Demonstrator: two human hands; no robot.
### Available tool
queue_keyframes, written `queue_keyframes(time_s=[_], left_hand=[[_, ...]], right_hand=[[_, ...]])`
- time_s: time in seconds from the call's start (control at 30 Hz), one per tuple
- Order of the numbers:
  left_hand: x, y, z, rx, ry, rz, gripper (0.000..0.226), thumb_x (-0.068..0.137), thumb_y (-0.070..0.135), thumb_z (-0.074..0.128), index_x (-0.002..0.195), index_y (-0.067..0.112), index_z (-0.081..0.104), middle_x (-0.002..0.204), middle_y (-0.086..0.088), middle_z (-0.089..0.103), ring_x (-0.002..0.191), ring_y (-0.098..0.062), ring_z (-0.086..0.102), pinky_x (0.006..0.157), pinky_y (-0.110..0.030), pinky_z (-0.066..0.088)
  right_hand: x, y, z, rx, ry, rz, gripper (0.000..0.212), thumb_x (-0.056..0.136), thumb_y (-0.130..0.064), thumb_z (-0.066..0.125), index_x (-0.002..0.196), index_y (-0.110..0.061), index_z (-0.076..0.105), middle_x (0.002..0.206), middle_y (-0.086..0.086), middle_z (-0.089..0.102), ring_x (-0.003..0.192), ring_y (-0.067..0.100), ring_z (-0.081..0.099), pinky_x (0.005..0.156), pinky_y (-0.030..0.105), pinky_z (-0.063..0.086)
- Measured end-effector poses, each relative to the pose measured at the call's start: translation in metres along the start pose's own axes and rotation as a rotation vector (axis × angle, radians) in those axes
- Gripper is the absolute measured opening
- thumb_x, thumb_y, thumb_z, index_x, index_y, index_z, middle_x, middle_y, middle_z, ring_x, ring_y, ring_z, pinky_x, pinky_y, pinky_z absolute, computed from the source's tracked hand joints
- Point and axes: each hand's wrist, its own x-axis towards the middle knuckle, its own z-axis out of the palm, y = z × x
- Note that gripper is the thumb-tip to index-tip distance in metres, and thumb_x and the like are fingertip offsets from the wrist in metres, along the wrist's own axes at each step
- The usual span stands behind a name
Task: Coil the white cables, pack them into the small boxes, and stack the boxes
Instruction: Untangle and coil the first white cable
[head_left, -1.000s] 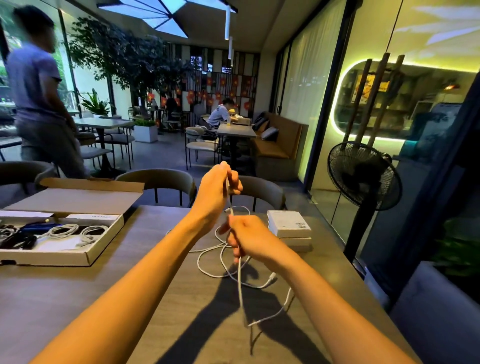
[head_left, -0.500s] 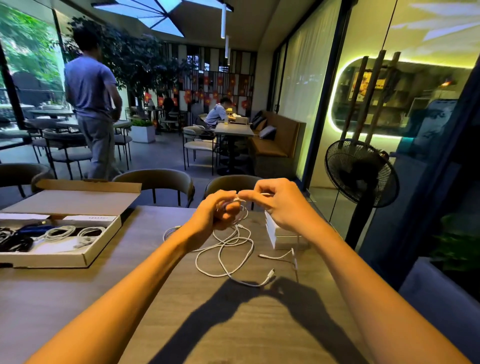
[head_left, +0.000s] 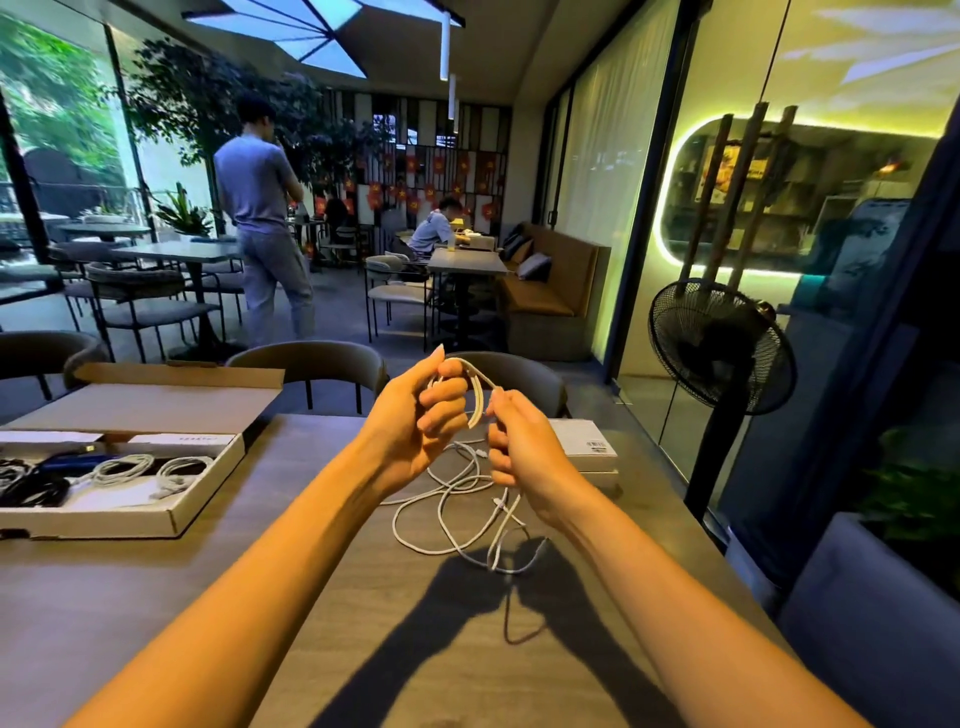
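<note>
My left hand (head_left: 415, 415) holds a small loop of white cable (head_left: 475, 387) between its curled fingers, raised above the table. My right hand (head_left: 519, 447) pinches the same cable just right of the loop, and the cable's tail hangs down from it. More loose white cable (head_left: 452, 514) lies tangled on the wooden table below both hands. Small white boxes (head_left: 589, 449) are stacked behind my right hand, partly hidden by it.
An open flat cardboard box (head_left: 171, 514) at the left holds coiled white cables (head_left: 130, 467), dark cables and white packets. Chairs stand across the table. A black floor fan (head_left: 719, 348) stands at the right. A person stands in the background.
My hands have come closer together and a loop has formed in my left hand. The hanging tail has been drawn up from the table. The person in the background has walked right.
</note>
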Motion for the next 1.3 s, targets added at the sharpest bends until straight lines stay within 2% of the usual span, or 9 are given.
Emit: queue_keyframes(time_s=[0.17, 0.3, 0.5, 0.67, 0.83, 1.0, 1.1, 1.2, 1.3], left_hand=[[0.000, -0.001, 0.000, 0.008, 0.007, -0.014, 0.038, 0.105, 0.035, 0.039, 0.073, 0.017, 0.047, 0.052, 0.006, 0.030, 0.040, -0.006, 0.029, 0.042, -0.018, 0.023], [0.010, -0.016, 0.001, -0.055, 0.155, 0.093, 0.036, 0.106, 0.032, 0.040, 0.076, 0.014, 0.050, 0.061, 0.000, 0.049, 0.053, -0.011, 0.050, 0.052, -0.019, 0.043], [0.014, -0.032, -0.020, 0.978, 0.300, 0.440, 0.027, 0.107, 0.029, 0.040, 0.100, 0.017, 0.063, 0.112, -0.002, 0.073, 0.110, -0.007, 0.066, 0.096, -0.020, 0.050], [0.005, -0.028, -0.041, 1.334, 0.206, 0.368, 0.027, 0.104, 0.028, 0.049, 0.091, 0.012, 0.067, 0.078, 0.004, 0.068, 0.072, -0.004, 0.064, 0.069, -0.019, 0.051], [-0.010, -0.025, -0.019, 1.003, 0.073, 0.157, 0.050, 0.108, 0.035, 0.034, 0.067, 0.016, 0.056, 0.054, 0.003, 0.041, 0.048, -0.007, 0.032, 0.050, -0.022, 0.025], [-0.010, -0.018, -0.003, 0.508, 0.052, 0.002, 0.039, 0.101, 0.024, 0.031, 0.065, 0.020, 0.042, 0.056, 0.005, 0.020, 0.054, -0.013, 0.010, 0.056, -0.032, 0.009], [-0.014, -0.014, 0.003, 0.156, -0.043, -0.040, 0.026, 0.095, 0.017, 0.040, 0.068, 0.018, 0.043, 0.061, 0.003, 0.016, 0.050, -0.010, 0.010, 0.049, -0.025, 0.011], [-0.010, -0.006, 0.012, -0.047, -0.088, 0.051, 0.025, 0.102, 0.018, 0.037, 0.078, 0.016, 0.044, 0.064, 0.003, 0.022, 0.054, -0.009, 0.018, 0.049, -0.021, 0.022], [0.001, -0.003, 0.006, 0.375, 0.095, 0.258, 0.030, 0.108, 0.021, 0.034, 0.086, 0.012, 0.053, 0.071, -0.002, 0.050, 0.064, -0.012, 0.050, 0.067, -0.023, 0.045]], right_hand=[[-0.006, 0.002, 0.003, -0.018, -0.051, 0.149, 0.036, 0.107, -0.048, 0.039, 0.097, -0.018, 0.056, 0.057, -0.006, 0.035, 0.045, 0.007, 0.027, 0.039, 0.019, 0.024], [-0.020, 0.010, 0.019, -0.050, -0.219, 0.342, 0.039, 0.109, -0.044, 0.029, 0.097, -0.020, 0.057, 0.058, -0.005, 0.038, 0.045, 0.006, 0.024, 0.041, 0.017, 0.021], [-0.031, -0.004, 0.019, -0.554, -0.275, 0.229, 0.039, 0.108, -0.018, 0.033, 0.110, -0.005, 0.070, 0.063, -0.003, 0.048, 0.047, 0.008, 0.039, 0.046, 0.020, 0.035], [-0.026, -0.023, 0.002, -1.071, -0.061, -0.156, 0.026, 0.099, -0.036, 0.063, 0.092, -0.018, 0.081, 0.076, 0.000, 0.067, 0.067, 0.011, 0.056, 0.061, 0.030, 0.043], [0.002, -0.038, -0.039, -0.885, 0.047, -0.421, 0.026, 0.081, -0.050, 0.079, 0.075, -0.025, 0.078, 0.056, -0.010, 0.062, 0.052, 0.005, 0.046, 0.051, 0.022, 0.038], [0.005, -0.002, -0.019, -0.473, 0.019, -0.432, 0.041, 0.095, -0.057, 0.052, 0.081, -0.021, 0.066, 0.069, -0.002, 0.058, 0.066, 0.003, 0.051, 0.065, 0.026, 0.043], [0.010, 0.014, -0.006, -0.209, 0.065, -0.239, 0.062, 0.094, -0.071, 0.044, 0.104, -0.014, 0.066, 0.091, 0.018, 0.069, 0.082, 0.031, 0.068, 0.073, 0.044, 0.057], [0.005, 0.022, 0.006, -0.146, 0.135, -0.115, 0.040, 0.106, -0.047, 0.040, 0.094, -0.018, 0.063, 0.068, -0.003, 0.059, 0.061, 0.011, 0.053, 0.051, 0.020, 0.044], [-0.013, 0.026, 0.017, -0.458, 0.045, -0.165, 0.035, 0.110, -0.028, 0.038, 0.085, -0.018, 0.061, 0.068, -0.009, 0.053, 0.060, 0.002, 0.044, 0.055, 0.016, 0.034]])
